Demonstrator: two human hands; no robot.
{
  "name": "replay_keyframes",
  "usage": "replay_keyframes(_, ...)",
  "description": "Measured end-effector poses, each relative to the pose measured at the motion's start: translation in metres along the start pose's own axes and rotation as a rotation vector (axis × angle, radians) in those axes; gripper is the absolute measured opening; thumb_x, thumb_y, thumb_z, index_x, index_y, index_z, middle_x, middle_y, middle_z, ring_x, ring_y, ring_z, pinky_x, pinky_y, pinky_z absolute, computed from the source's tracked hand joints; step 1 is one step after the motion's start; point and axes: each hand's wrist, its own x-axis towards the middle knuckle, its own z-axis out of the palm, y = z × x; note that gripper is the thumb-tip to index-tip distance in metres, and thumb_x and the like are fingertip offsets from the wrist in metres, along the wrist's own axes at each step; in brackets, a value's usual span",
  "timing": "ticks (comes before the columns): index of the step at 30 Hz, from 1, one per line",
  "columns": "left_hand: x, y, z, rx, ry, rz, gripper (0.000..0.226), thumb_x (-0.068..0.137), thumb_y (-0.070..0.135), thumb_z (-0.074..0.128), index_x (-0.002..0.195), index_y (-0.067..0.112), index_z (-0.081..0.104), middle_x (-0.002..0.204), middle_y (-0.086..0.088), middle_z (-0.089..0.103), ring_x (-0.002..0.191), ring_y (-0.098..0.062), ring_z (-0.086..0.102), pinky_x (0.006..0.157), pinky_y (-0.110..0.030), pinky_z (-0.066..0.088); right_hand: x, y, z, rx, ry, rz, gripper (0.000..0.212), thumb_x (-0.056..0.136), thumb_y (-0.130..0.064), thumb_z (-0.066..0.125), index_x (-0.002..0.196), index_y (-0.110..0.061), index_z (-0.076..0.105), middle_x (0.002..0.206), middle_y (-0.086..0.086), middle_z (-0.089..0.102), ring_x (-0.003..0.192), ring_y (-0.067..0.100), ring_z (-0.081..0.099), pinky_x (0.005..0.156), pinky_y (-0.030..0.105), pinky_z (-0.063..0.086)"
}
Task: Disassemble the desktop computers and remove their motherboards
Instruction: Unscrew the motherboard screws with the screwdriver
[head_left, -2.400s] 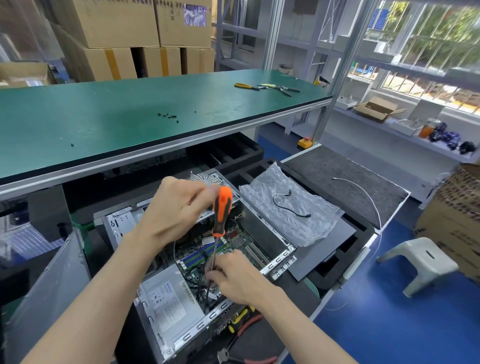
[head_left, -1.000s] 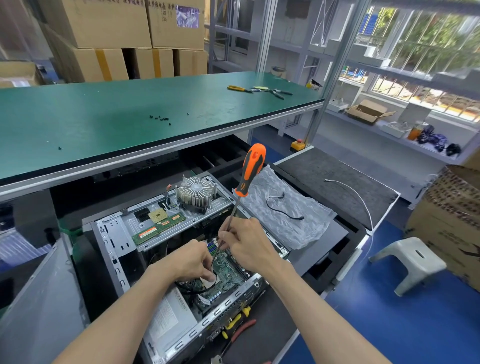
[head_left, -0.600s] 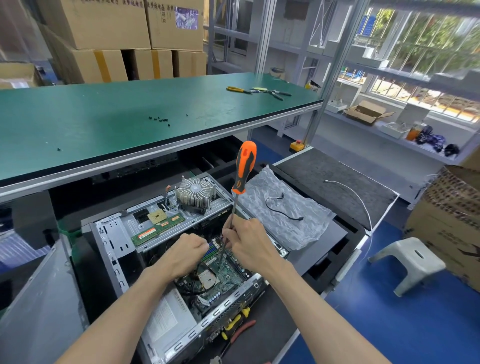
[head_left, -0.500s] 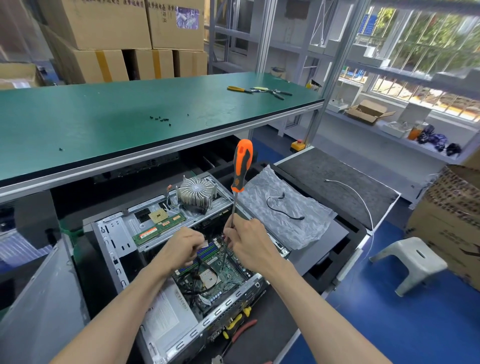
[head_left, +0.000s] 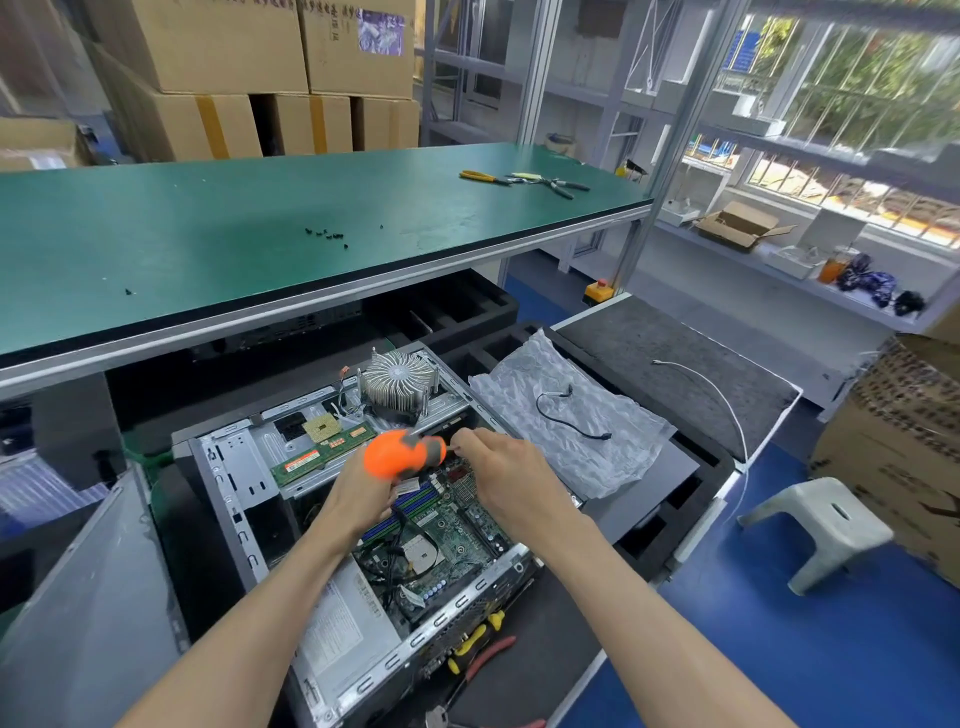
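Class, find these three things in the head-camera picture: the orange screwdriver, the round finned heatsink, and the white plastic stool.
orange screwdriver (head_left: 402, 453), head view, on the orange handle.
round finned heatsink (head_left: 399, 375), head view, at the centre of its finned top.
white plastic stool (head_left: 826, 512), head view, on its seat.

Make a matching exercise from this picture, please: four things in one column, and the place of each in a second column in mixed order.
Things:
1. heatsink
2. black cable
3. yellow-handled pliers
4. small black screws

Places:
A. far right end of the green bench top
B. middle of the green bench top
C. on the metal frame at the far edge of the open computer case
D. on the white plastic wrap right of the case

Pairs: 1-C, 2-D, 3-A, 4-B
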Motion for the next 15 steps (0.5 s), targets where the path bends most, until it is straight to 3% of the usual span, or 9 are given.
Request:
replay_keyframes(2,-0.007,0.002,-0.005,-0.101,-0.047,0.063,0.057,0.057,0.067,0.077,0.053,0.021,0.044,0.049,0.025,0.034,0.047,0.003,0.024,0.056,-0.031,0.034,-0.003,0.003,-0.001,-0.081,-0.015,-0.068,0.033,0.089,0.011,0.043,0.115,-0.002,0.059,0.099,0.013,0.062,0.088,0.031,0.054,0.066,0.042,0.044)
replay_keyframes(3,-0.009,0.003,-0.006,-0.088,-0.082,0.102,0.056,0.076,0.062,0.07,0.055,0.019,0.042,0.051,0.025,0.029,0.046,0.003,0.018,0.054,-0.035,0.03,-0.005,0.004,-0.002,-0.111,-0.017,-0.094,0.036,0.087,0.012,0.044,0.117,-0.002,0.06,0.104,0.013,0.064,0.096,0.032,0.056,0.068,0.042,0.046)
replay_keyframes(6,0.008,-0.015,-0.004,-0.054,-0.018,0.017,0.061,0.1,0.023,0.056,0.045,0.022,0.029,0.044,0.004,0.022,0.044,-0.015,0.016,0.057,-0.035,0.024,-0.009,0.008,-0.001,-0.179,-0.036,-0.135,0.037,0.09,0.01,0.044,0.121,-0.003,0.06,0.114,0.012,0.065,0.109,0.032,0.058,0.072,0.042,0.053)
replay_keyframes(12,0.007,-0.021,-0.001,-0.07,-0.057,-0.019,0.057,0.099,0.03,0.054,0.051,0.015,0.028,0.047,-0.002,0.017,0.042,-0.015,0.013,0.043,-0.022,0.024,-0.019,0.012,-0.001,-0.281,-0.018,-0.189,0.026,0.092,-0.002,0.047,0.109,-0.008,0.066,0.102,0.005,0.068,0.098,0.025,0.063,0.048,0.032,0.049)
replay_keyframes(15,0.008,-0.017,-0.001,-0.034,-0.055,-0.015,0.056,0.1,0.028,0.053,0.055,0.007,0.028,0.049,-0.002,0.017,0.043,-0.015,0.013,0.043,-0.017,0.031,-0.026,0.019,-0.003,-0.301,-0.056,-0.149,0.021,0.094,0.0,0.06,0.111,-0.009,0.065,0.103,0.004,0.067,0.097,0.024,0.061,0.05,0.033,0.05)
